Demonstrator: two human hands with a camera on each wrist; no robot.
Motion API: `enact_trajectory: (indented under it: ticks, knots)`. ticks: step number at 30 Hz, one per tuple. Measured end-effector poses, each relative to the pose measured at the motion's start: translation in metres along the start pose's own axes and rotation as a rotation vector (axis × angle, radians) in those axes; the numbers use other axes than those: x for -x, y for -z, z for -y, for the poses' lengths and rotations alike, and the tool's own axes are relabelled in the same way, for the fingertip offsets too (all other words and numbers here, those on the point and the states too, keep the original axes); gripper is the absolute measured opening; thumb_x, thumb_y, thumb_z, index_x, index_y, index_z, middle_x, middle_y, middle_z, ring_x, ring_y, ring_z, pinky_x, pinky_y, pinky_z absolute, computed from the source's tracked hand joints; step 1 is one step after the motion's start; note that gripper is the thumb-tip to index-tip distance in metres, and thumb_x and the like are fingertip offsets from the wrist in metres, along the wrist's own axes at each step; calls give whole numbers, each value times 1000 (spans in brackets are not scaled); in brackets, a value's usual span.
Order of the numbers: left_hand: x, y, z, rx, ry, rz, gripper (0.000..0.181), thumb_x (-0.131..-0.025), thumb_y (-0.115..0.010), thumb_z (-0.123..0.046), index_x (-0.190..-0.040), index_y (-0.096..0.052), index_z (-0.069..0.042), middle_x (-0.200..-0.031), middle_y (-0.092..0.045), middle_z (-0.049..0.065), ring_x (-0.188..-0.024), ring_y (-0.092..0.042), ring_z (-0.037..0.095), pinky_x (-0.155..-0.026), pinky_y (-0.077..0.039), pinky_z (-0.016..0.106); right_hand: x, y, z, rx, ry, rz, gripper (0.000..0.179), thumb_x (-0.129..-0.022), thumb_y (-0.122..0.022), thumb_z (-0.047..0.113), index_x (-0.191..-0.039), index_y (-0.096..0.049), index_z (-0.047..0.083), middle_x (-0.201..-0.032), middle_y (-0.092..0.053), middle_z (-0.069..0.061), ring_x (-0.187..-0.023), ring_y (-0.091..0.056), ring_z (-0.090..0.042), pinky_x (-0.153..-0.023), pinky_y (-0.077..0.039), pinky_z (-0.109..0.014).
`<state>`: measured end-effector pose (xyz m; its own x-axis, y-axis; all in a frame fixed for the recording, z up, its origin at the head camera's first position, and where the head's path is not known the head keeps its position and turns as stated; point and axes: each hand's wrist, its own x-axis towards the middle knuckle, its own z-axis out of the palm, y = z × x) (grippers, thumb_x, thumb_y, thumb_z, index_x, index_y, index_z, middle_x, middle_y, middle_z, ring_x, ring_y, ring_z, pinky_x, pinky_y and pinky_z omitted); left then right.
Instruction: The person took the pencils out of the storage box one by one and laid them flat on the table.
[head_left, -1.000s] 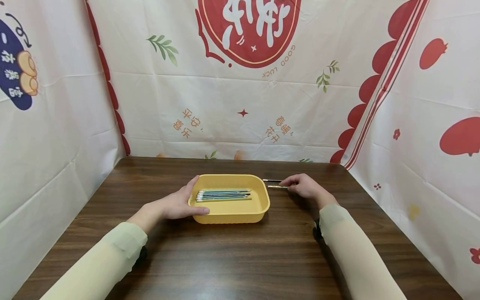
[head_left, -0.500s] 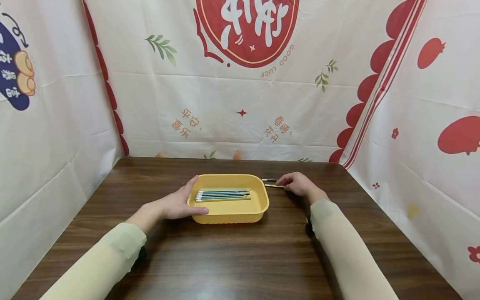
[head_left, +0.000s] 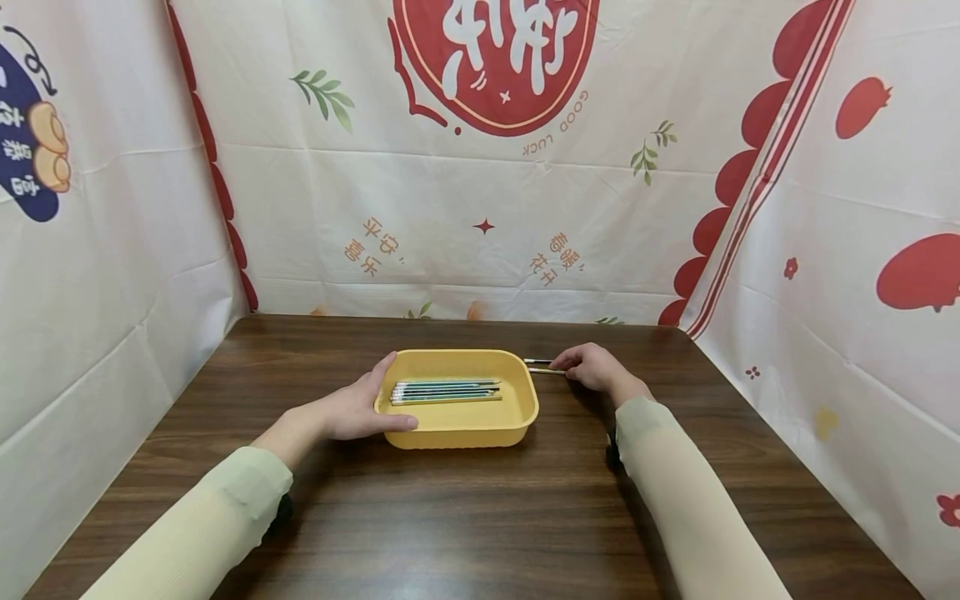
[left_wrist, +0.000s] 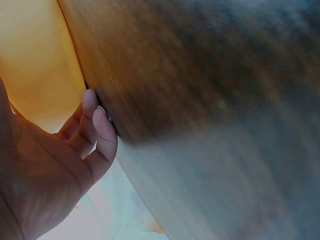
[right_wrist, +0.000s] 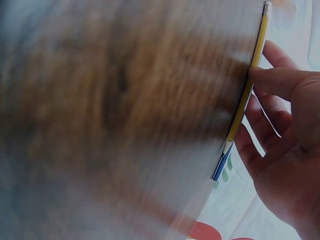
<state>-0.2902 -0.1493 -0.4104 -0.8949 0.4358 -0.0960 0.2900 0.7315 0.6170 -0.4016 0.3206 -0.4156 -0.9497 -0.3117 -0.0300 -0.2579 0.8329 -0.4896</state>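
Note:
A yellow plastic tray [head_left: 457, 438] stands on the dark wood table, with several pencils [head_left: 446, 390] lying side by side in it, mostly green and dark. My left hand [head_left: 356, 410] holds the tray's left end, thumb over the front rim and fingers at the far side. In the left wrist view, the fingers meet the tray wall [left_wrist: 40, 60]. Right of the tray, my right hand [head_left: 597, 367] pinches a yellow pencil [right_wrist: 244, 97] between thumb and fingers, low at the table. Just behind lies a dark pencil [head_left: 536, 361], its blue end [right_wrist: 220, 162] showing in the right wrist view.
Brown wood table [head_left: 480, 517] extends in front of the tray and to both sides. Printed white cloth [head_left: 450, 192] hangs at the back, left and right, meeting the table's far edge.
My right hand has shifted slightly left toward the tray, and the yellow pencil's end has come closer to the tray's right wall. My left hand and the tray stay put.

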Motion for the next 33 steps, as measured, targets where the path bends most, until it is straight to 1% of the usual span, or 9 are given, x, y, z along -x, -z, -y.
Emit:
enact_trajectory:
  ticks: [12,20,28,33]
  knots:
    - [0,1,-1,3,6,-1,134,-90,-76,-76,-177,7,-16,-181,-17,28,-165,-28,46,-131,-29,66,-2,0,1,39,-8,-18,32,-103,-60,-4,-121,-84,9,-121,-82,-14,-115,-70,-30,-107,-55,-54]
    - [1,0,-3,6,6,5,134,-91,-76,-75,-177,6,-13,-181,-16,28,-165,-28,46,-131,-29,66,-3,-2,0,34,-33,-15,33,-104,-59,-3,-121,-85,11,-122,-81,-12,-117,-69,-31,-109,-55,-54]
    - [1,0,-4,14,3,2,134,-91,-76,-74,-177,6,-13,-181,-17,28,-165,-29,45,-131,-28,66,-1,-2,0,54,0,-22,32,-103,-60,-4,-121,-84,7,-119,-82,-13,-114,-71,-30,-108,-55,-55]
    - [1,0,-4,11,10,2,134,-91,-76,-75,-177,6,-13,-181,-17,28,-165,-29,45,-130,-29,66,-2,-2,-1,50,-5,-22,31,-103,-61,-3,-121,-84,8,-119,-82,-13,-114,-71,-30,-108,-55,-55]
